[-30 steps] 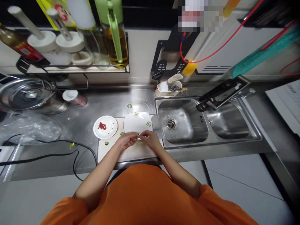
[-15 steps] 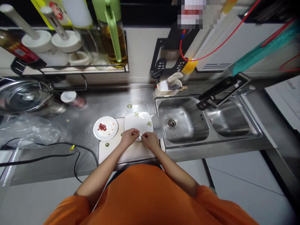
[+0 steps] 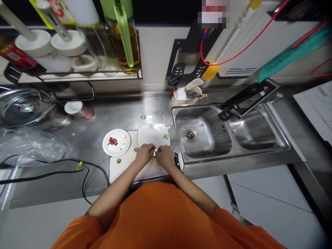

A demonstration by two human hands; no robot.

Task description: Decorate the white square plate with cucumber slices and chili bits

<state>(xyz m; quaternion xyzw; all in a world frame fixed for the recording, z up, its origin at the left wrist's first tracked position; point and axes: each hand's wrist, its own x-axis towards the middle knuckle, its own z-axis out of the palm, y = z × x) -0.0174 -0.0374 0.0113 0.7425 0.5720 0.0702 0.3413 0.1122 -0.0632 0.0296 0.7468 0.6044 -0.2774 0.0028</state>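
Note:
My left hand (image 3: 144,153) and my right hand (image 3: 164,155) meet, fingers pinched together, over the near edge of a square white plate (image 3: 153,135) that carries two green cucumber garnishes. Something small is between the fingertips; I cannot make it out. The plate rests on a white cutting board (image 3: 124,166) with loose cucumber slices on it. A dark knife handle (image 3: 177,161) lies just right of my right hand. A round white plate (image 3: 116,142) with red chopped bits sits left of the square plate.
A double steel sink (image 3: 207,133) with a black tap (image 3: 243,100) lies to the right. A rack of oil bottles (image 3: 77,52) stands at the back left, with a steel pot lid (image 3: 26,107), a plastic bag (image 3: 28,145) and black cables (image 3: 52,171) on the counter.
Both hands have shifted slightly forward and right, onto the near edge of the square plate, staying pinched together. The view has tilted a little.

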